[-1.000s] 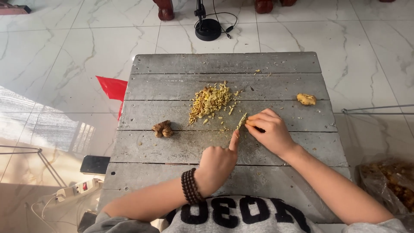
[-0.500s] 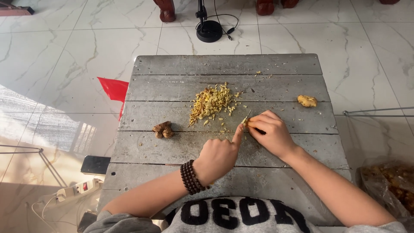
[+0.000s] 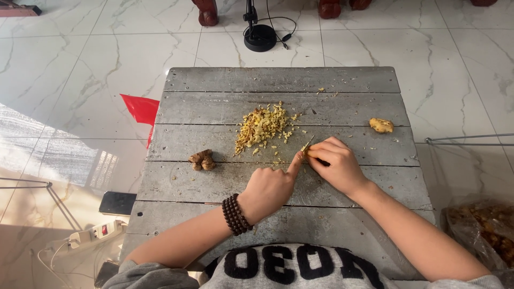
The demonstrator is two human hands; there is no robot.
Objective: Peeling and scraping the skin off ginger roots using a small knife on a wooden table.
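On the far left of the hands, a red sheet [image 3: 140, 108] lies on the tiled floor beside the grey wooden table [image 3: 214, 182], and lower there are a dark phone [image 3: 118, 203] and a white power strip [image 3: 96, 233]. On the table, left of the hands, sits a brown unpeeled ginger piece [image 3: 201, 159]. Just above and to the left of the grip lies the pile of chopped ginger [image 3: 261, 126], close to the fingertips but not touching them. The left hand [image 3: 270, 188] wears a dark bead bracelet [image 3: 235, 214]; its fingers are curled and the index finger points forward to the knife blade [image 3: 307, 144]. The right hand [image 3: 335, 165] is closed around the knife handle, and the blade comes out toward the pile. Whether a piece lies under the blade, I cannot tell. To the right of the grip, well apart, lies a yellow peeled ginger piece [image 3: 381, 125]. Far right, a plastic bag [image 3: 482, 230] sits beside the table.
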